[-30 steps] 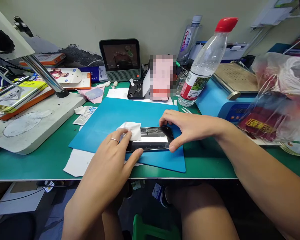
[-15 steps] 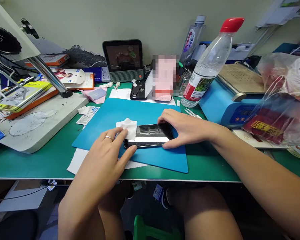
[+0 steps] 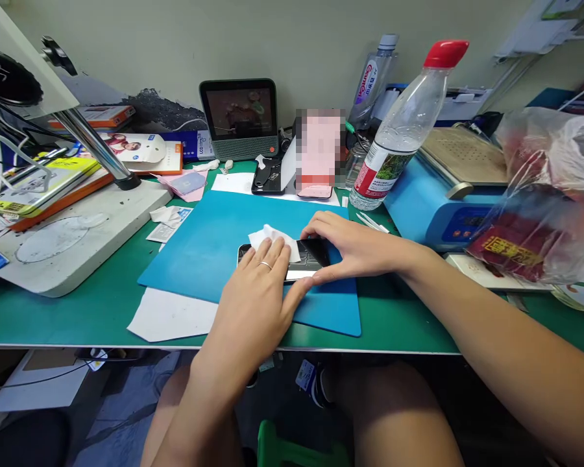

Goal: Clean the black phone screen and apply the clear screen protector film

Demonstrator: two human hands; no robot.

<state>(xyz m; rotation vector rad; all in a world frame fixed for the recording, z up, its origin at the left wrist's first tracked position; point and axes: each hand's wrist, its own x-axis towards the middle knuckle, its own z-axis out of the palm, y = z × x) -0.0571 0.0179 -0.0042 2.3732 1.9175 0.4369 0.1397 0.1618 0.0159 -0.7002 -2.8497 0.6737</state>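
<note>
A phone [image 3: 307, 264] lies face up on a blue mat [image 3: 189, 259], its dark, glossy screen showing reflections. My left hand [image 3: 257, 295], with a ring on one finger, presses a folded white wipe [image 3: 292, 250] onto the screen with its fingers laid out together. Those fingers hide part of the wipe and of the phone's left half. Around the phone's right end, my right hand [image 3: 348, 245] has its thumb at the near edge and its fingers at the far edge. The two thumbs almost meet at the near side.
A red-capped bottle [image 3: 388, 146] and a blue heating device [image 3: 418, 201] stand at right, beside a plastic bag [image 3: 540, 214]. A smart display [image 3: 241, 120] is at the back. The white stand base [image 3: 92, 240] occupies the left. Paper [image 3: 170, 316] sticks out from beneath the mat.
My left hand has slid right across the phone with the wipe, bringing its thumb up to the right thumb. My right hand stays around the phone's right end.
</note>
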